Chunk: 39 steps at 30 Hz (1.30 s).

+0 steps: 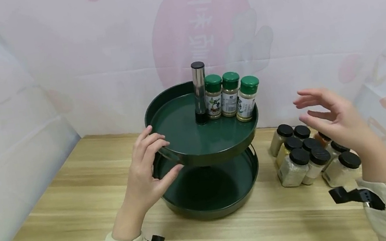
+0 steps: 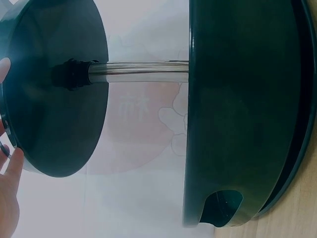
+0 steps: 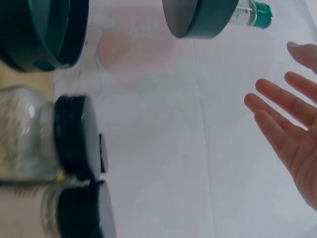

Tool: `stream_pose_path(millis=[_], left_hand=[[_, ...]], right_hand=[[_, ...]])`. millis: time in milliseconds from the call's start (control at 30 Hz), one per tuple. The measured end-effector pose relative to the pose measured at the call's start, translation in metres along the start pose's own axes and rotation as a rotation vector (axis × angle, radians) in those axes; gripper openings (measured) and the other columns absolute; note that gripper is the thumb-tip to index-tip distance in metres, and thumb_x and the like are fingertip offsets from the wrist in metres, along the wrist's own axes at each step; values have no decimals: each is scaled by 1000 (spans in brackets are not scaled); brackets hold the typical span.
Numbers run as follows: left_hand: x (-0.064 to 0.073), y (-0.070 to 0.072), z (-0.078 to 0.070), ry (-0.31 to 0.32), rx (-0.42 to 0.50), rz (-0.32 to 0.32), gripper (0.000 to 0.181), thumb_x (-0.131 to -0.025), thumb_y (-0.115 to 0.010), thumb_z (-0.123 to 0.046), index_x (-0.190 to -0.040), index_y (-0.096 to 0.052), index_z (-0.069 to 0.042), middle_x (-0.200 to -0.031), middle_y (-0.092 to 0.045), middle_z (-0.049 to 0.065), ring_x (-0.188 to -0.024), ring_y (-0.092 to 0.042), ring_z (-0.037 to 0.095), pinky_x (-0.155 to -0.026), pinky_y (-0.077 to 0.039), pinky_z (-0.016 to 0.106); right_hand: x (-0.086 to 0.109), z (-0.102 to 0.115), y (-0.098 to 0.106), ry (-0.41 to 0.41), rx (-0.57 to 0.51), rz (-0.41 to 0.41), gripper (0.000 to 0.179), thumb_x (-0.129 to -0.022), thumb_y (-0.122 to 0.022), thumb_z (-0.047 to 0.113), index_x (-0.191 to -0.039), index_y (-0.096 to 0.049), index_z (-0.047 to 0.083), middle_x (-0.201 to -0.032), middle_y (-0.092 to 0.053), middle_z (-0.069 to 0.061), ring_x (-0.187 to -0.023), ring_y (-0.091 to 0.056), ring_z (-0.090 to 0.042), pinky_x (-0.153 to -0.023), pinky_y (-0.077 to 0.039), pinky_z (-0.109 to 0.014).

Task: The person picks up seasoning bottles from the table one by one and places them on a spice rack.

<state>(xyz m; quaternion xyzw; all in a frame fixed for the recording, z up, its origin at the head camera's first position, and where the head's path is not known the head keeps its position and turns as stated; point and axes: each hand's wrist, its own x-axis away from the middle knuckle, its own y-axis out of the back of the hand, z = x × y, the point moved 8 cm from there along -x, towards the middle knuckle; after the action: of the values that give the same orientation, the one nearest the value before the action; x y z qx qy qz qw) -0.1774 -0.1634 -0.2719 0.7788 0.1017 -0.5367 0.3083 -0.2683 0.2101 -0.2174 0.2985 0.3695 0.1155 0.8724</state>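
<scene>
A dark green two-tier round tray [image 1: 177, 139] stands on the table. My left hand [image 1: 147, 167] is at the left front of its upper tier, fingertips over the rim by the handle slot and thumb lower against the side. In the left wrist view, the thumb [image 2: 15, 166] lies at that tier's edge, beside its underside. On the upper tier stand a tall clear tube with a black cap [image 1: 200, 94] and three green-capped spice bottles [image 1: 229, 100]. My right hand [image 1: 338, 115] hovers over the black-capped jars [image 1: 294, 170], fingers spread and holding nothing.
Several black-capped spice jars stand close together on the wooden table [image 1: 262, 231], right of the tray. The lower tier [image 1: 207, 193] has a raised rim and handle slots. A white printed cloth [image 1: 110, 45] hangs behind, with more cloth at both sides.
</scene>
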Motion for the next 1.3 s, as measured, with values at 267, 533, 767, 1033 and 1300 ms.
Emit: stream_pose_path(millis=[267, 533, 767, 1033, 1300], left_hand=[[-1, 0, 0, -8, 8, -3, 51, -94, -67, -41, -114, -60, 6, -121, -59, 21, -133, -42, 52, -123, -30, 42], [-1, 1, -2, -9, -2, -12, 51, -94, -67, -41, -114, -60, 5, -120, -59, 21, -132, -43, 52, -123, -30, 41], [0, 1, -1, -2, -3, -13, 52, -94, -67, -42, -114, -60, 5, -121, -59, 21, -132, -42, 52, -123, -30, 40], [7, -2, -3, -14, 11, -33, 51, -94, -67, -40, -113, -60, 7, -120, -59, 22, -131, -42, 53, -122, -31, 41], [0, 0, -2, -24, 13, -28, 51, -94, -67, -40, -113, -60, 6, -120, -59, 21, -132, -42, 52, -122, -32, 42]], right_hand=[[43, -17, 22, -42, 69, -71, 64, -79, -67, -22, -138, -53, -1, -120, -65, 18, -115, -60, 4, -93, -47, -4], [88, -36, 33, -94, 107, -185, 72, -68, -74, -25, -135, -55, -4, -125, -63, 15, -121, -54, 2, -95, -43, -1], [122, -62, 35, -238, 162, -217, 72, -71, -77, -19, -137, -56, 2, -123, -59, 28, -118, -51, 11, -91, -39, 4], [146, -87, 42, -336, 178, -234, 68, -76, -78, -12, -138, -56, 6, -121, -58, 32, -115, -50, 14, -88, -37, 6], [159, -108, 36, -395, 145, -183, 64, -81, -77, -5, -140, -53, 5, -128, -50, 30, -113, -48, 16, -86, -40, 5]])
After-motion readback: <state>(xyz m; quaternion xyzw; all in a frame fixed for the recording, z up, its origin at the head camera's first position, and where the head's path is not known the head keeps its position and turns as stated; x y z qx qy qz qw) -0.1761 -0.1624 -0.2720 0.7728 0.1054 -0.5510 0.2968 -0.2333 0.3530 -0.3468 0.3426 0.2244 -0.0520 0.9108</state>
